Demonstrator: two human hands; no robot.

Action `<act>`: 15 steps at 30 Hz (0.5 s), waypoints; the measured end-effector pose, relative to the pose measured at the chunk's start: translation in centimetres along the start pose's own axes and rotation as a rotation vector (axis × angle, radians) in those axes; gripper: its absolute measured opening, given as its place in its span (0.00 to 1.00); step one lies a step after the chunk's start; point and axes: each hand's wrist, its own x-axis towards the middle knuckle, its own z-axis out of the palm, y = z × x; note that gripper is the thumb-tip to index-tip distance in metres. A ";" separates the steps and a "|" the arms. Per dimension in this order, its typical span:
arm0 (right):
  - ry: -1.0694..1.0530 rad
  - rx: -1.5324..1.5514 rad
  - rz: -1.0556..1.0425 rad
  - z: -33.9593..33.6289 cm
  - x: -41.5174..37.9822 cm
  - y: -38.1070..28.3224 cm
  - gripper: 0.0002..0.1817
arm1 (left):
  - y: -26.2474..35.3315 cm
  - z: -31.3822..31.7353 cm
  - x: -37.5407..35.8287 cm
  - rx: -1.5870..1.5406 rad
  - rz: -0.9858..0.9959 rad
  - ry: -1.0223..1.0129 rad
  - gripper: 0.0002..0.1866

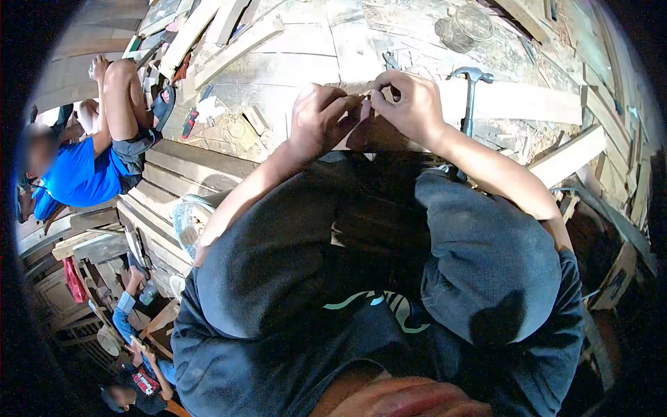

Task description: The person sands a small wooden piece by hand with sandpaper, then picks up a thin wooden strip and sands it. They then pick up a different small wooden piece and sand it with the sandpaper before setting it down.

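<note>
a person's left hand (321,117) and right hand (410,104) meet over a wooden plank (514,103), fingers pinched shut on a small pale piece (366,92), too small to identify. a claw hammer (471,89) rests just right of the right hand. the pinch looks best kept low and steady. another person in a blue shirt (80,174) sits well left of the plank.
</note>
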 end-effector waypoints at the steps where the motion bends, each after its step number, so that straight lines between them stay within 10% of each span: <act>1: 0.006 0.006 0.004 0.1 0.0 0.0 0.06 | -0.1 -0.1 0.0 -0.023 0.000 -0.001 0.10; 15: -0.073 0.140 0.180 0.6 -0.4 0.4 0.04 | -0.5 0.0 -0.5 0.012 -0.027 -0.062 0.14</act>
